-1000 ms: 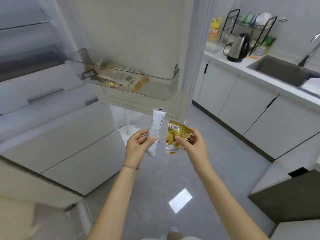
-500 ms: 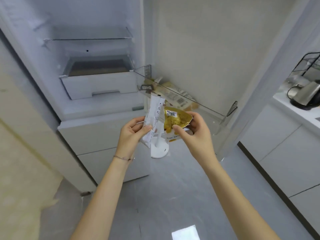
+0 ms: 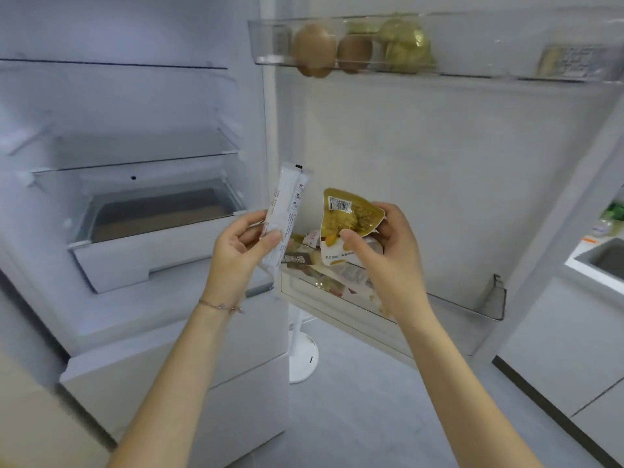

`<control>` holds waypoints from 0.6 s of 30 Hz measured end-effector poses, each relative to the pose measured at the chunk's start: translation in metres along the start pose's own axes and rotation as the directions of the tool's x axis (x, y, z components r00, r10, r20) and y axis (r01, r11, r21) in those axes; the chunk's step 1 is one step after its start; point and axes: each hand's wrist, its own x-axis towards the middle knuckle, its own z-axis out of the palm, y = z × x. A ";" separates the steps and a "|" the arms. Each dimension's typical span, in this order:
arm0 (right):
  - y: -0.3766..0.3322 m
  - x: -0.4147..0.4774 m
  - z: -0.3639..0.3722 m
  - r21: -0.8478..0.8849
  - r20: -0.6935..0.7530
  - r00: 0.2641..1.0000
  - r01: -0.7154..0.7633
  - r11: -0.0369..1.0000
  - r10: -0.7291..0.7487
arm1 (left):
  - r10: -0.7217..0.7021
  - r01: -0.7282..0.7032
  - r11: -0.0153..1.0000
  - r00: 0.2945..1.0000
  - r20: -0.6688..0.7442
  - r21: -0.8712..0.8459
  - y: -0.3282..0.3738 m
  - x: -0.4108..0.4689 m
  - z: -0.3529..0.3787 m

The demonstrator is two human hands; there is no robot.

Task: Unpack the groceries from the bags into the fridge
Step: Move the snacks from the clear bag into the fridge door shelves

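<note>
Left hand [image 3: 241, 246] grips white stick packet [image 3: 285, 211] upright, thumb and fingers clamped on lower half. Right hand [image 3: 388, 244] pinches yellow pouch [image 3: 351, 214], fingers curled on its edges. Both held before open fridge [image 3: 135, 298], in front of lower door bin [image 3: 456, 309] holding packets. Upper door bin [image 3: 270, 45]: kiwis [image 3: 314, 49]. Glass shelf [image 3: 135, 163], drawer [image 3: 162, 261] inside. Grey floor [image 3: 371, 417]; white cabinets [image 3: 557, 349], sink [image 3: 604, 261] at right.
</note>
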 end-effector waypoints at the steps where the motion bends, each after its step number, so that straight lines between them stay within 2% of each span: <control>1: 0.002 0.006 0.004 -0.012 -0.028 1.000 -0.007 1.000 0.006 | 0.001 -0.001 1.000 1.000 0.030 0.000 0.000 0.012 -0.004; 6: 0.010 0.025 0.016 -0.091 -0.167 0.985 -0.056 0.994 0.040 | 0.017 -0.023 0.999 0.986 0.167 0.032 0.001 0.059 -0.015; 12: 0.019 0.037 0.021 -0.249 -0.322 0.946 -0.108 0.962 0.023 | 0.012 -0.034 0.998 0.933 0.360 0.054 -0.003 0.105 -0.017; 18: 0.025 0.041 0.010 -0.362 -0.334 0.940 -0.198 0.911 0.071 | -0.032 -0.033 0.993 0.850 0.526 0.114 -0.016 0.133 -0.012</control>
